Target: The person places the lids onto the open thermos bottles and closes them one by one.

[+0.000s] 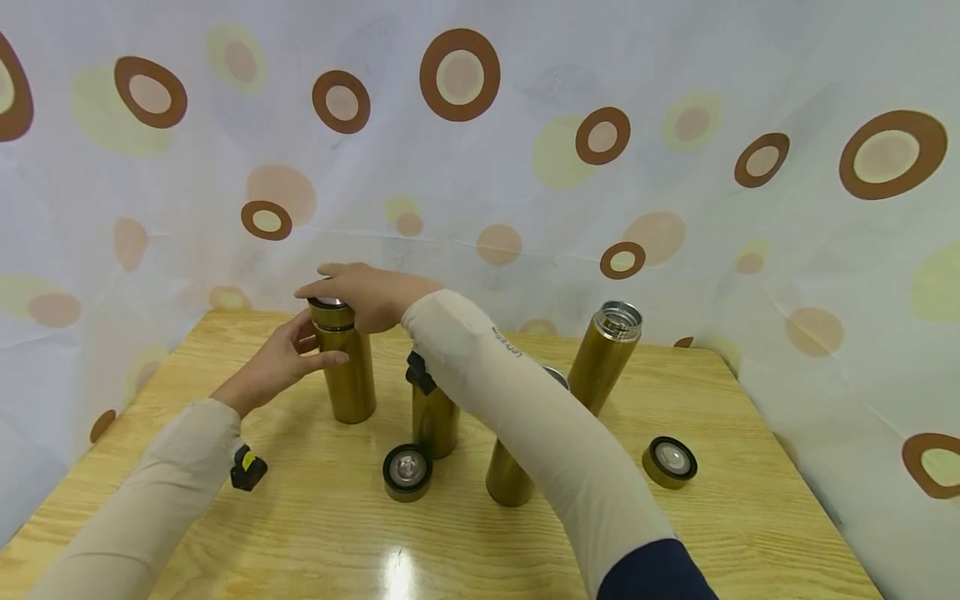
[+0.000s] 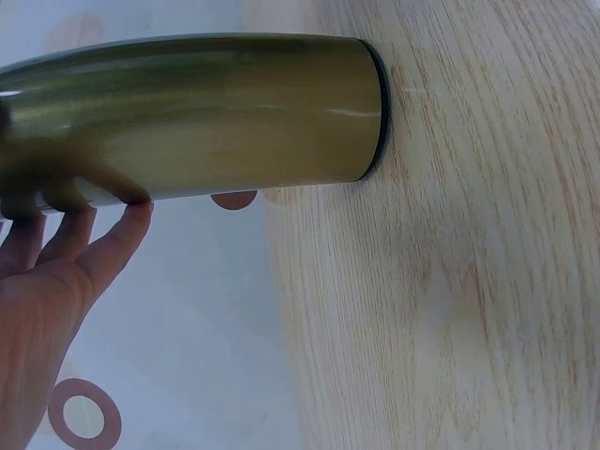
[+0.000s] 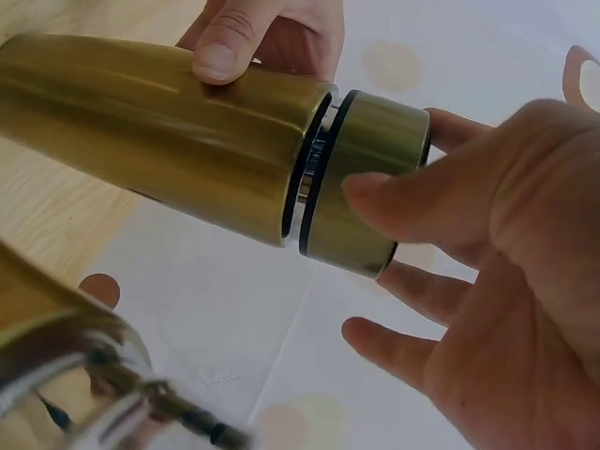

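At the left of the table, a gold thermos bottle [image 1: 349, 379] stands upright. My left hand [image 1: 281, 358] holds its upper body, with the thumb on the near side and the fingers round the far side. From above, my right hand [image 1: 378, 292] grips the gold lid [image 3: 370, 178] between thumb and fingers. A narrow gap with part of the silver neck shows between lid and body in the right wrist view. The left wrist view shows the bottle's base [image 2: 370, 112] on the wood and my left fingertips touching its side.
Beneath my right forearm stand two more gold bottles, one [image 1: 435, 421] with its top hidden, the other [image 1: 510, 479] partly covered. Further right is an uncapped bottle [image 1: 603, 350]. One loose lid [image 1: 407, 472] lies near the middle, another lid [image 1: 670, 462] at the right. A patterned cloth [image 1: 480, 167] hangs behind.
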`<state>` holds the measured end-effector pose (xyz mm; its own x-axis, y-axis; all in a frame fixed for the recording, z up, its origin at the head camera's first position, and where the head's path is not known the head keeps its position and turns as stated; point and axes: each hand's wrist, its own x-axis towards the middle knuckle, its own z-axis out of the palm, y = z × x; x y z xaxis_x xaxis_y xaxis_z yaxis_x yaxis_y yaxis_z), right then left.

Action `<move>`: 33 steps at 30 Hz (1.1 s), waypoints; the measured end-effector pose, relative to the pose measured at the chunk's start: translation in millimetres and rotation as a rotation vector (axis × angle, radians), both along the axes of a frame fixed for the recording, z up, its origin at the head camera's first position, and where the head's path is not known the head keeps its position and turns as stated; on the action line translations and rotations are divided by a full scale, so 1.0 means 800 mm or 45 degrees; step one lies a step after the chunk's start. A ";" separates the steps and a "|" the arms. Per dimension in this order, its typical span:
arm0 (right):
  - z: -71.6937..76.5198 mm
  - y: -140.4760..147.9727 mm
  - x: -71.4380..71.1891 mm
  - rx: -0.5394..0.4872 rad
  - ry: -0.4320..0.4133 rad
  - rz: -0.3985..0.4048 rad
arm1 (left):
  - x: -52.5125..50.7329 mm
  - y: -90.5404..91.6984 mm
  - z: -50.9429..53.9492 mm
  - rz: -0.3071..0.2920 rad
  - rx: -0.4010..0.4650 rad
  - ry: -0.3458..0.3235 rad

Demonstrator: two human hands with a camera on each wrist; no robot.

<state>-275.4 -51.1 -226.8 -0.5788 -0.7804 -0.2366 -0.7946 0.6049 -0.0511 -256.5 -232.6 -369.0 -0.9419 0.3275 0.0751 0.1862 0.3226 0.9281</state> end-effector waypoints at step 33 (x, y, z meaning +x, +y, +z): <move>-0.017 -0.007 0.002 -0.092 0.270 -0.115 | 0.003 0.000 0.003 0.007 0.007 -0.011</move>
<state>-274.2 -56.6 -240.1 -0.6779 -0.7336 -0.0480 -0.7350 0.6749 0.0655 -253.9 -232.4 -366.5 -0.9443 0.3217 0.0688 0.1764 0.3183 0.9314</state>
